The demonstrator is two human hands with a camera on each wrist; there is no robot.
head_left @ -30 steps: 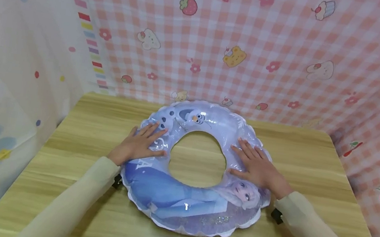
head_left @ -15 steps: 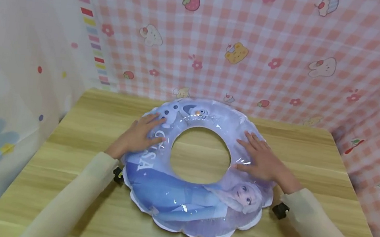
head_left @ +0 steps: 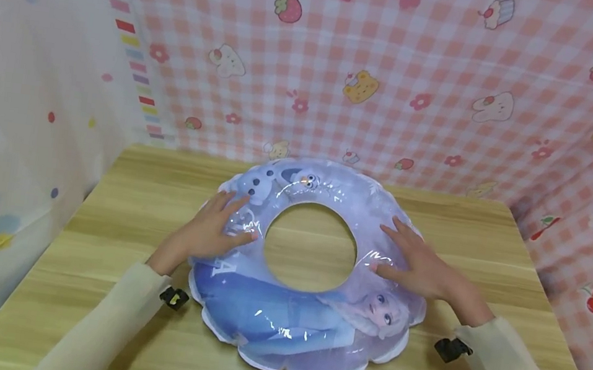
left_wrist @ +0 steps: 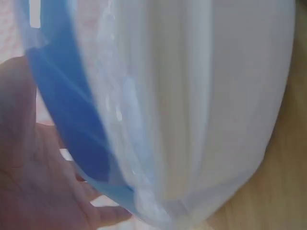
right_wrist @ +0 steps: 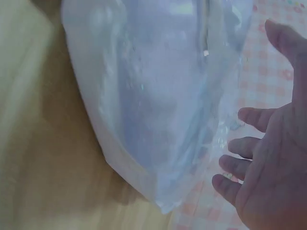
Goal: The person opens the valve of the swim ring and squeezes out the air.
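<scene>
An inflated swim ring (head_left: 278, 326), pale purple and blue with a printed figure and a snowman, lies flat on the wooden table. Over its left side is my left hand (head_left: 208, 233), fingers spread and thumb pointing inward. The left wrist view has that hand (left_wrist: 43, 187) close along the ring's blue upper curve (left_wrist: 81, 115). My right hand (head_left: 423, 267) hovers above the ring's right side with its fingers apart. A gap shows between this hand (right_wrist: 280, 167) and the clear plastic ring (right_wrist: 158, 96) in the right wrist view. Neither hand grips anything.
The wooden table (head_left: 99, 234) carries the ring near its middle. A pink checked cloth (head_left: 313, 56) hangs behind and on the right, and a white printed cloth (head_left: 18, 79) on the left. Black wrist devices (head_left: 452, 349) sit beneath the sleeves.
Both hands, earlier laid flat on the ring's top, have risen and drawn outward and slightly back, the right one further. The ring stays in about the same place.
</scene>
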